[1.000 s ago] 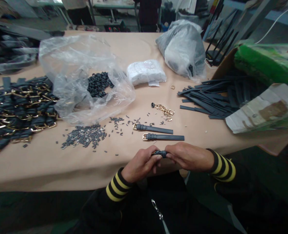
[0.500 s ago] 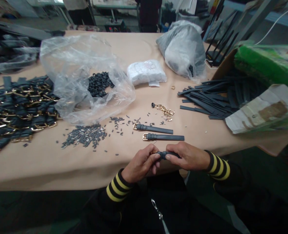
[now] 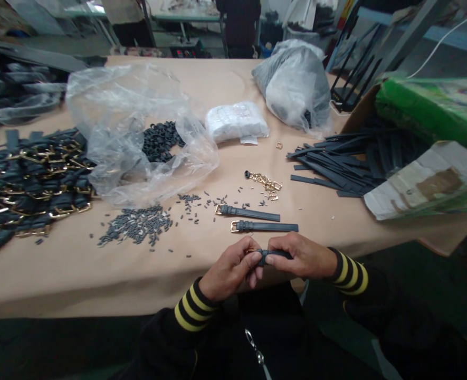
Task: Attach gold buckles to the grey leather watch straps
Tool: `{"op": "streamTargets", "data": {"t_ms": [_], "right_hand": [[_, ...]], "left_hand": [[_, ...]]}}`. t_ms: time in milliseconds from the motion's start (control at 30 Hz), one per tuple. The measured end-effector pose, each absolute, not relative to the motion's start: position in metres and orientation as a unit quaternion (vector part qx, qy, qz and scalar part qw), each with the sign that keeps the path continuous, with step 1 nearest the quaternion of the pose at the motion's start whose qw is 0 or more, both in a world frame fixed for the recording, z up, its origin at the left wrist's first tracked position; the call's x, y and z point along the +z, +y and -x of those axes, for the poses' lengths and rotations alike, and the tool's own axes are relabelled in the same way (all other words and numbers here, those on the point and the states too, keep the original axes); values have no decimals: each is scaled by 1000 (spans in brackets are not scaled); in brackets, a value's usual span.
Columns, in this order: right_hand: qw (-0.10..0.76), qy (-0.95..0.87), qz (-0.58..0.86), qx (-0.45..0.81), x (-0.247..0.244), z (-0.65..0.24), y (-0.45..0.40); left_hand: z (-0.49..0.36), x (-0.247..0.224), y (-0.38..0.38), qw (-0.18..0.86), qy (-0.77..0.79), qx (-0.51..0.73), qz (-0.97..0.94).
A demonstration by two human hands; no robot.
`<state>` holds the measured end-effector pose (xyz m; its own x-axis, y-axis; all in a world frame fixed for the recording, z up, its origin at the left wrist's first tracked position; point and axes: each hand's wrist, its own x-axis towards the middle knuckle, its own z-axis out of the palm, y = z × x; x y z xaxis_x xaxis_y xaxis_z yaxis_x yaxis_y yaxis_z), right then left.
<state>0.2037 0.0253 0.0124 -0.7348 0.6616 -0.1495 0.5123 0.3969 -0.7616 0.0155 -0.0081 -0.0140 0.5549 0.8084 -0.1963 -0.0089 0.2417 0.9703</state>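
Note:
Both hands pinch one dark buckle strap (image 3: 263,257) just over the table's front edge. My left hand (image 3: 233,265) is closed on its gold-buckle end, with the buckle mostly hidden by the fingers. My right hand (image 3: 299,256) grips the strap farther along, and its tail runs under the palm. Beyond the hands lie two similar straps with gold buckles, a nearer strap (image 3: 265,227) and a farther strap (image 3: 251,213), side by side. A small heap of gold buckles (image 3: 265,182) rests behind them, beside a dark loop (image 3: 247,174).
Small dark pieces (image 3: 136,226) are strewn left of centre. A clear plastic bag (image 3: 118,100) holds dark loops (image 3: 162,141). Buckled straps (image 3: 39,184) pile up at far left. Loose strips (image 3: 328,163) spill from a box at right. A white packet (image 3: 237,121) and a full bag (image 3: 294,87) stand behind.
My right hand has shifted slightly left along the strap, closer to my left hand. Both hands keep their hold. The whole view has tilted a little.

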Motion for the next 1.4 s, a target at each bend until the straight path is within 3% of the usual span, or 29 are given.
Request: {"op": "streamTargets", "data": {"t_ms": [133,333,467,667,1000,1400], "right_hand": [[99,-838,373,385,8,-202,31],[166,-830,467,256,5,-219,80],[125,-743,651,94,-3,-267,128],[59,-704,706,58,-17,-306,163],[-15,-675,736,40,-11,-314,157],[29,-759,647,72,-2,-294,168]], "left_hand": [[-18,-11,2,633,408,281,-595],[-11,6,43,354,519,258,-734],[4,-3,64,231,577,172,-764],[14,-30,63,41,632,227,-739],[2,-45,26,-4,541,330,-774],[0,-60,21,-4,534,353,-768]]}}
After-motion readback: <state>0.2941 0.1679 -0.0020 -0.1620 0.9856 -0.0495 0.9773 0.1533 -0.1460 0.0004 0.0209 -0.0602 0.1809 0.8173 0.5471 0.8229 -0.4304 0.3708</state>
